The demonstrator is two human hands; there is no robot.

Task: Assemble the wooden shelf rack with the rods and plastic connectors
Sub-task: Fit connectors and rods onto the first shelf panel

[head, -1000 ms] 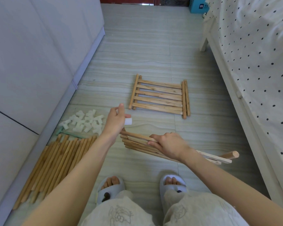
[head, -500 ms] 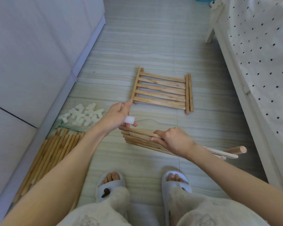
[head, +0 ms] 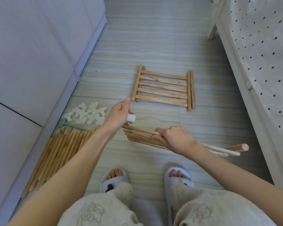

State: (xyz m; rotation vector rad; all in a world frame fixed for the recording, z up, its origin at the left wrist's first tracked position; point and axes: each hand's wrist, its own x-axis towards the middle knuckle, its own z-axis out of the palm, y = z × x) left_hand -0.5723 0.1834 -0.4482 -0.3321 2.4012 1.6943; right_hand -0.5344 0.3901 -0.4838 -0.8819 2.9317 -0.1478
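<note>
By the wall on the left, a bunch of long round rods [head: 55, 154] lies on the floor, with a heap of white plastic connectors [head: 87, 114] just past it. The left hand [head: 118, 114] pinches one white connector [head: 131, 117] near the end of a slatted wooden shelf panel [head: 142, 136]. The right hand [head: 175, 138] grips that panel, held up off the floor, light brown with thin flat slats. Another slatted panel [head: 163, 87] lies flat on the floor farther away. A spotted bed [head: 265, 51] is on the right.
</note>
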